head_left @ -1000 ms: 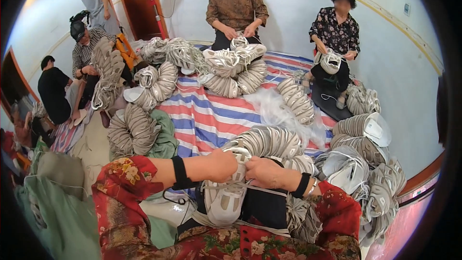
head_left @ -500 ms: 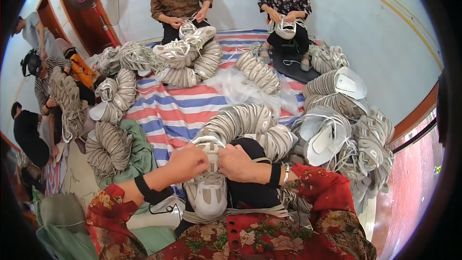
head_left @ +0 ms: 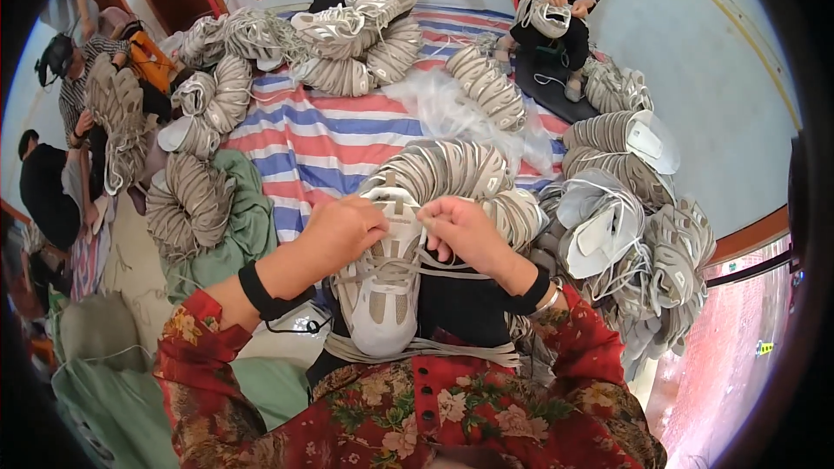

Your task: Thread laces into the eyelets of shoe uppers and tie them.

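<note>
A beige and white sneaker upper (head_left: 382, 317) lies over my lap, its rounded toe toward me. Grey shoelace strands (head_left: 400, 274) cross its front loosely, and some trail to the right. At the upper left of the lacing, my left hand (head_left: 339, 230) is closed with curled fingers; whatever they pinch is hidden. My right hand (head_left: 465, 230) pinches a shoelace between thumb and forefinger at the opposite eyelet edge, beside the tongue. Loose grey laces (head_left: 426, 350) lie across my lap below the toe.
Curved stacks of nested uppers stand just beyond my hands (head_left: 452, 169), at the right (head_left: 608, 230) and at the left (head_left: 191, 204). A striped sheet (head_left: 334, 130) covers the floor. Clear plastic film (head_left: 443, 104) lies on it. Two people sit opposite, handling uppers and laces; others sit left.
My view has tilted downward. My right hand has moved away from the left, and loose lace strands now cross the upper. The person opposite on the left has spread both arms, stretching a lace.
</note>
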Demonstrator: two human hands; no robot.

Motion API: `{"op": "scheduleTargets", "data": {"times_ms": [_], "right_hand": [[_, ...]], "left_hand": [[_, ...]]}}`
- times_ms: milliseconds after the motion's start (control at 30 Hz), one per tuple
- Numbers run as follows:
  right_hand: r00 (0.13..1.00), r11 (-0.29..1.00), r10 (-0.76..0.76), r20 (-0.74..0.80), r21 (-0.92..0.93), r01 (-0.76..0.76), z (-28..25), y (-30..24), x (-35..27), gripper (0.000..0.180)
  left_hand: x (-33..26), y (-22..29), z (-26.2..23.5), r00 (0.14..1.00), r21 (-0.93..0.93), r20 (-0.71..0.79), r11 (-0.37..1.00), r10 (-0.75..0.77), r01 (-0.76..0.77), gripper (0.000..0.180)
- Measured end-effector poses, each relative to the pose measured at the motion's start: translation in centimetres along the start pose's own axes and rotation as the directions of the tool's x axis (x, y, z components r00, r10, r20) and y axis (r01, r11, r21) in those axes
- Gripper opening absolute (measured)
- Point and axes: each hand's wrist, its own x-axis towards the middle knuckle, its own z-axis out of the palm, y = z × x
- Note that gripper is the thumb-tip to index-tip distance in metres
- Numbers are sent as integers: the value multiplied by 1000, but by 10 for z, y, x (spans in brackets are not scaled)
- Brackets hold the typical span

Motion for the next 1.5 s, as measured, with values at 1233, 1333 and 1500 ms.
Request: {"op": "scheduleTargets", "data": {"times_ms": [1233, 1333, 1500], "right_hand": [[976, 984, -176, -127, -4, 177, -14, 20, -6, 19], [963, 977, -211, -165, -22, 210, -18, 17, -5, 14], [966, 984, -179, -188, -26, 177, -28, 13, -5, 12]], "left_hand": [[5, 49, 26, 926, 598, 156, 713, 344, -366, 7], [9, 44, 28, 912, 630, 164, 672, 375, -389, 7], [6, 44, 30, 930, 646, 143, 679, 340, -348, 9]]}}
